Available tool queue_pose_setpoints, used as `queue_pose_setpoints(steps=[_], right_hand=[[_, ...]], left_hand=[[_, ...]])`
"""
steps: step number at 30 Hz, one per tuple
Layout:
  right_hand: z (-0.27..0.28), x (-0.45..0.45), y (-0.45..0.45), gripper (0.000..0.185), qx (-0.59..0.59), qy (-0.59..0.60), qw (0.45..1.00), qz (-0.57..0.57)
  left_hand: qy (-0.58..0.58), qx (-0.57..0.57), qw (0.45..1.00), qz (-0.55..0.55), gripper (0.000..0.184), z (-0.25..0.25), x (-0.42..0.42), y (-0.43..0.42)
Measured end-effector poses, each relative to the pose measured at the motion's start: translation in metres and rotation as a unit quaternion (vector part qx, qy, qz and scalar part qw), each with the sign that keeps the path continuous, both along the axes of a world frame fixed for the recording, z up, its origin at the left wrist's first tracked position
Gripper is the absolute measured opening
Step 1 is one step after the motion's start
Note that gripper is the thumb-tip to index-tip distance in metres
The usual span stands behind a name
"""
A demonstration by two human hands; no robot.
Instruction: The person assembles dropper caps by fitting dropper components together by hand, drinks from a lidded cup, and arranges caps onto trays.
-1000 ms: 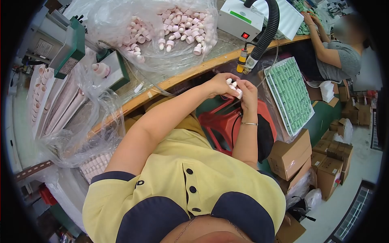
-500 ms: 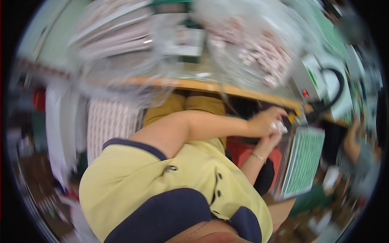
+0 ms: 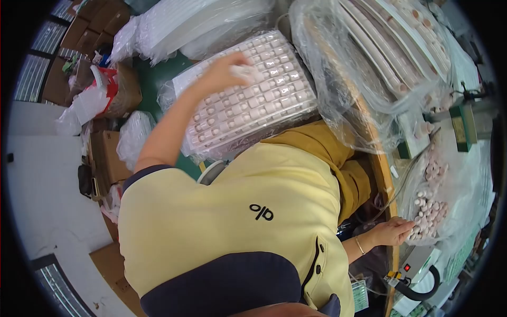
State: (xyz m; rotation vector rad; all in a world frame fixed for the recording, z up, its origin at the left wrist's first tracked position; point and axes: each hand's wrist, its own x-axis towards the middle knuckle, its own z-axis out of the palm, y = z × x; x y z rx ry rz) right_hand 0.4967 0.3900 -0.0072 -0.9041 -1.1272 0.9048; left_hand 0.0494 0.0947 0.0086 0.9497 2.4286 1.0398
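Note:
My left hand [image 3: 224,74], blurred by motion, is over the far part of a white tray [image 3: 198,140] with rows of small pale pink cylindrical parts [image 3: 256,100]. Its fingers are curled around a whitish small part [image 3: 245,75], too smeared to make out in detail. At the right, my right hand [image 3: 395,231] reaches over the wooden table edge to a heap of small pale pink parts [image 3: 430,216] lying on clear plastic. The fingertips are pinched together at the edge of the heap, and what they hold is hidden.
Plastic-wrapped stacks of pink trays [image 3: 391,47] stand on the wooden-edged table [image 3: 383,174]. A device with a red light [image 3: 417,267] and black hose [image 3: 430,285] is at the lower right. Wrapped white trays [image 3: 185,24] and cardboard boxes [image 3: 113,153] stand to the left.
The view has swung to the left. My hands, together at a small white thing beside the device before, are now far apart: left over the tray, right at the heap.

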Motion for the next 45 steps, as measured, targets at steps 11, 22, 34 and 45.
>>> queue_pose_setpoints(steps=[11, 22, 34, 45], right_hand=[[0.014, -0.079, -0.013, 0.044, 0.041, -0.137, 0.988, 0.05], [0.02, -0.097, -0.015, 0.047, 0.037, -0.206, 0.976, 0.059], [0.016, -0.092, -0.008, 0.049, 0.04, -0.235, 0.97, 0.057], [0.019, -0.075, 0.0, 0.046, 0.067, -0.234, 0.97, 0.018]], left_hand=[[-0.092, -0.202, 0.968, 0.116, 0.043, -0.071, -0.14, -0.195], [0.133, -0.188, 0.971, 0.058, 0.035, -0.087, -0.175, -0.206], [0.325, -0.042, 0.943, 0.058, 0.015, -0.098, -0.148, -0.14], [0.449, -0.211, 0.855, 0.152, 0.056, -0.005, -0.296, -0.025]])
